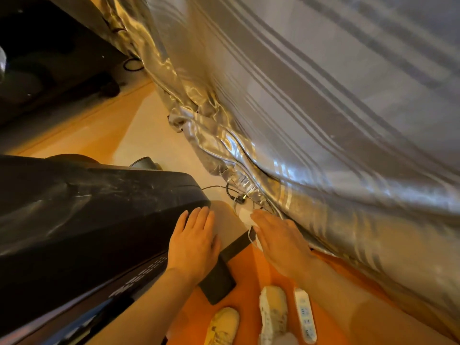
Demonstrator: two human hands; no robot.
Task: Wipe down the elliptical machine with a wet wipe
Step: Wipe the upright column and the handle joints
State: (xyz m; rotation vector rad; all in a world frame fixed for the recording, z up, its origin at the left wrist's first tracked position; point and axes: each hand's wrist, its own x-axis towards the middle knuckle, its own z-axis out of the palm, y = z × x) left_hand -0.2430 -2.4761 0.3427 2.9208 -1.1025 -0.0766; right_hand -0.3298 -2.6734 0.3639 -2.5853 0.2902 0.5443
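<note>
Left hand (194, 241): flat, fingers straight, resting on elliptical machine (82, 215).
Right hand (278, 239): fingers extended over white wet wipe (245, 216), touching it.
Lettering (139, 276): white, on machine's side, blurred, unreadable.
Power strip (305, 316): on floor.

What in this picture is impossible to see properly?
- Head view: the wipe is mostly hidden under the right hand.
- The machine is cut off by the left edge.
- Its lettering is too blurred to read.
- The left hand covers its corner.
</note>
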